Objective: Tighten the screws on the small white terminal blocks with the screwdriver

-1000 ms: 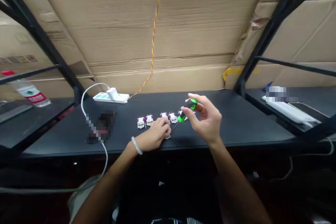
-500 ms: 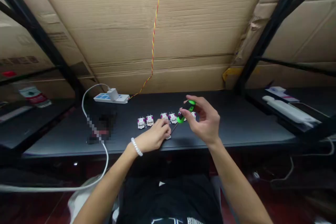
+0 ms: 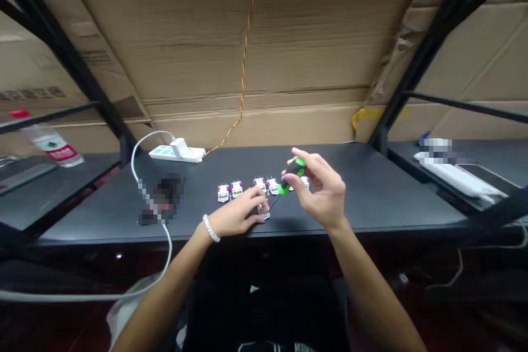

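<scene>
My right hand (image 3: 325, 190) pinches the black-and-green handle of a screwdriver (image 3: 292, 175) between thumb and fingers. The screwdriver's thin shaft slants down and left to a small white-and-purple part (image 3: 264, 211) near the desk's front edge. Around the left side of this part curl the fingers and thumb of my left hand (image 3: 239, 212), steadying it on the desk; much of it shows between them. Behind my hands stand similar white-and-purple parts in a row, among them one at the left end (image 3: 223, 193) and one near the middle (image 3: 273, 185). My right hand partly hides the row's right end.
A white power strip (image 3: 193, 154) with a plugged-in charger lies at the back left of the black desk (image 3: 371, 203). Its white cable (image 3: 168, 242) hangs over the front edge. A plastic bottle (image 3: 58, 146) lies at left, beyond the black frame post (image 3: 103, 88).
My left fingers have loosened and shifted slightly left, uncovering more of the small white-and-purple part. The right hand and screwdriver have hardly moved.
</scene>
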Demonstrator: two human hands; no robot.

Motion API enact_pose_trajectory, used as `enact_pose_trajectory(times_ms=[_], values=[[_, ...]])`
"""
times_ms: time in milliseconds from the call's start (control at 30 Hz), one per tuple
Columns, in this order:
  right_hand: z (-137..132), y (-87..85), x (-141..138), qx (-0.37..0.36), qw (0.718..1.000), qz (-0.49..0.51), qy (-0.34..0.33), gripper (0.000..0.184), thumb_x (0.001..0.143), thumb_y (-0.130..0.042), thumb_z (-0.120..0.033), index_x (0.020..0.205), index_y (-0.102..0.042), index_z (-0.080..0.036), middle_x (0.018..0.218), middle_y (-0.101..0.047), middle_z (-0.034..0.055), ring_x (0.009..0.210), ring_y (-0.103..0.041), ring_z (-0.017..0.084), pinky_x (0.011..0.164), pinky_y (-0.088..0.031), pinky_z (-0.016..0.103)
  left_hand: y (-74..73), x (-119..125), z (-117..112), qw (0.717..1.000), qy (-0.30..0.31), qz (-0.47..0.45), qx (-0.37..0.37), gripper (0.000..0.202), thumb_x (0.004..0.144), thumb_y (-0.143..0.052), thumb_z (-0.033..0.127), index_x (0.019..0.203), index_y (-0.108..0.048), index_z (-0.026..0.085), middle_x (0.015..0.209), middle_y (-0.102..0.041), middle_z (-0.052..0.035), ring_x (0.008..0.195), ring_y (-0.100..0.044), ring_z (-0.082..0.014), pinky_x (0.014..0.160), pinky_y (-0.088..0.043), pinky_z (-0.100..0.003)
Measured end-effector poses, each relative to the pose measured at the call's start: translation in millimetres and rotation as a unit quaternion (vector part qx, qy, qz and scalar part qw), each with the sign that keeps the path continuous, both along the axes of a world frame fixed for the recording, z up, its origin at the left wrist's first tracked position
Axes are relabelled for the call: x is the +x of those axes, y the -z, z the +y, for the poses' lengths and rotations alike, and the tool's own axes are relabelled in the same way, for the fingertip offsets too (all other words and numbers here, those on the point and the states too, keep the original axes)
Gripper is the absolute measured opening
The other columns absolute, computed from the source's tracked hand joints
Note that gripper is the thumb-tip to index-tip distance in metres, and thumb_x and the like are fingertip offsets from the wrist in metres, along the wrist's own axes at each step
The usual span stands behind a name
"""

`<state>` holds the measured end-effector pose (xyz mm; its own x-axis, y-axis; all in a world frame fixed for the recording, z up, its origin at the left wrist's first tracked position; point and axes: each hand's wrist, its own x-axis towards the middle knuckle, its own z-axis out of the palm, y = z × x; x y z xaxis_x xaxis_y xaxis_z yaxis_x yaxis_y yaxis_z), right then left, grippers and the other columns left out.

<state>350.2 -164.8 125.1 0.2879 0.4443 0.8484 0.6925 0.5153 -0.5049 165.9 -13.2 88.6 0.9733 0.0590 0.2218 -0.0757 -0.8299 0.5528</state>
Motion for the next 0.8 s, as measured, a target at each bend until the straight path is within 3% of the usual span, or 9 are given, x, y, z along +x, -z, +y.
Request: enact_pose_trajectory(times_ms=[167,300,600,800], values=[[3,-1.6,-6,-0.024,0.999,-0.009,-0.046,0.055,0.100,-0.067,-0.020,0.153,-0.058,-0.034,0.119,-0.073,0.0067,0.100,-0.077,0.022,0.090,-0.067,0.039,1.7,0,-1,1.000,-0.005,-0.008,-0.017,0.010,0.097,-0.066,0.015,0.104,-0.062,0.021,0.118,-0.060,-0.0079,0.111,-0.060,-0.0240,0.103,-0.051,-0.038],[4,-8.8,-12,-0.041,0.997,-0.029,-0.061,0.050,0.102,-0.064,-0.021,0.151,-0.059,-0.033,0.119,-0.072,0.0067,0.099,-0.076,0.020,0.090,-0.066,0.037,3.4,0,-1,0.999,-0.012,-0.019,-0.023,0.011,0.096,-0.069,0.014,0.103,-0.063,0.020,0.116,-0.060,-0.0068,0.109,-0.061,-0.0235,0.103,-0.051,-0.038],[14,-23.2,-18,0.024,0.992,-0.124,0.001,0.040,0.093,-0.080,-0.026,0.132,-0.071,-0.030,0.105,-0.070,0.0042,0.089,-0.068,0.018,0.077,-0.062,0.032,10.0,-2,1,0.998,-0.019,-0.042,-0.031,0.009,0.097,-0.071,0.019,0.104,-0.065,0.021,0.119,-0.062,-0.0068,0.112,-0.061,-0.0244,0.106,-0.051,-0.039],[19,-19.3,-24,0.010,0.992,-0.125,0.031,0.044,0.093,-0.078,-0.032,0.136,-0.068,-0.031,0.107,-0.066,0.0074,0.092,-0.067,0.023,0.081,-0.064,0.041,13.4,-4,2,0.997,-0.034,-0.051,-0.041,0.012,0.096,-0.073,0.020,0.105,-0.066,0.021,0.122,-0.063,-0.0072,0.118,-0.061,-0.0262,0.109,-0.050,-0.042]])
